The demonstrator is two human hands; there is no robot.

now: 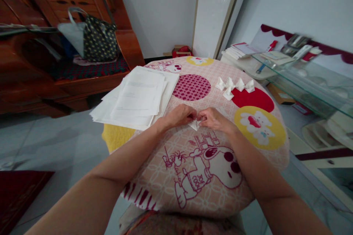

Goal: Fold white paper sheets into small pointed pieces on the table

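Both my hands meet at the middle of a round table covered with a pink cartoon-print cloth (pixel 198 191). My left hand (pixel 179 116) and my right hand (pixel 214 119) have their fingers closed on a small folded white paper piece (pixel 195 125), which pokes out below the fingertips and rests on the cloth. Several finished folded white paper shapes (pixel 235 86) lie in a row farther back on the cloth, apart from my hands. A stack of white paper sheets (pixel 138 97) lies on the table's left side, overhanging its edge.
A wooden bench (pixel 71 80) stands at the left with a dotted dark handbag (pixel 97 38) on it. At the right a glass shelf unit (pixel 309 80) carries books and papers. A white panel (pixel 213 11) leans in the far corner. Grey tiled floor surrounds the table.
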